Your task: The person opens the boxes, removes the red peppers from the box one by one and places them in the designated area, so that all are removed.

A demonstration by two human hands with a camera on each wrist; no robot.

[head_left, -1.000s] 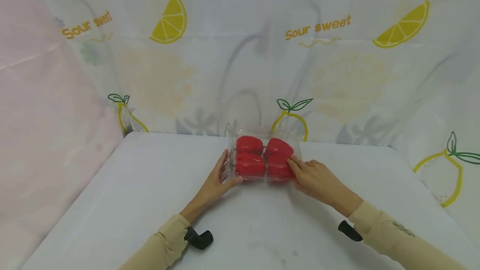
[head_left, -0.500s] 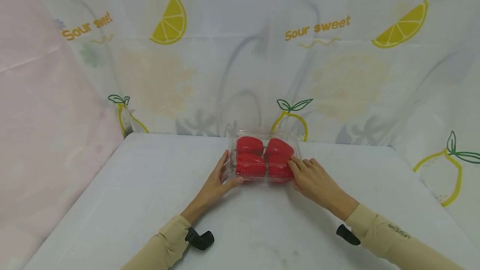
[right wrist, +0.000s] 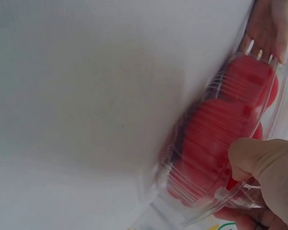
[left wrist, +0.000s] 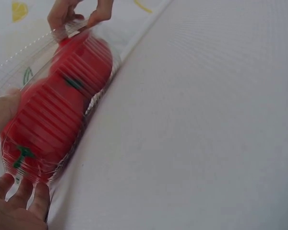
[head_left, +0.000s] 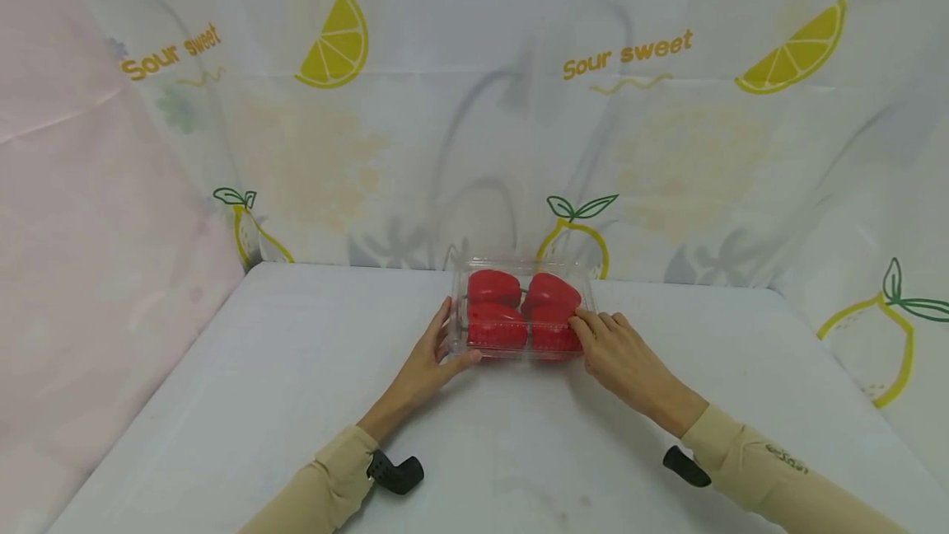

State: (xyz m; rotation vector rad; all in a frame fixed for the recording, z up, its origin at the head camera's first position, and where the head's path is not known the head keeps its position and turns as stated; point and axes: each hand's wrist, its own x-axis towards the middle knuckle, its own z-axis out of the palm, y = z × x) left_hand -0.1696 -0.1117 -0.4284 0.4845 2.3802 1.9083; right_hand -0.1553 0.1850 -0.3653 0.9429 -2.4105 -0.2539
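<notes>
A clear plastic clamshell container [head_left: 528, 348] sits on the white table towards its back edge, with several red bell peppers [head_left: 495, 328] inside. Green stems show through the ribbed wall in the left wrist view. My left hand [head_left: 423, 365] holds the container's left end, thumb at the front rim and fingers [left wrist: 24, 196] against the end wall. At the opposite end, my right hand [head_left: 623, 365] pinches the front right rim. Its thumb [right wrist: 249, 155] lies over the plastic edge in the right wrist view, the other fingers curled beneath and partly hidden.
A white cloth covers the table [head_left: 311, 386]. Behind it hangs a pale curtain [head_left: 415, 147] printed with lemons, close to the container's far side. A pink cloth [head_left: 96, 229] hangs on the left. Each sleeve has a black wrist device [head_left: 396, 472] by it.
The right forearm has shifted very slightly to the left. Both hands keep their hold, and the container with its bell peppers stays almost in place.
</notes>
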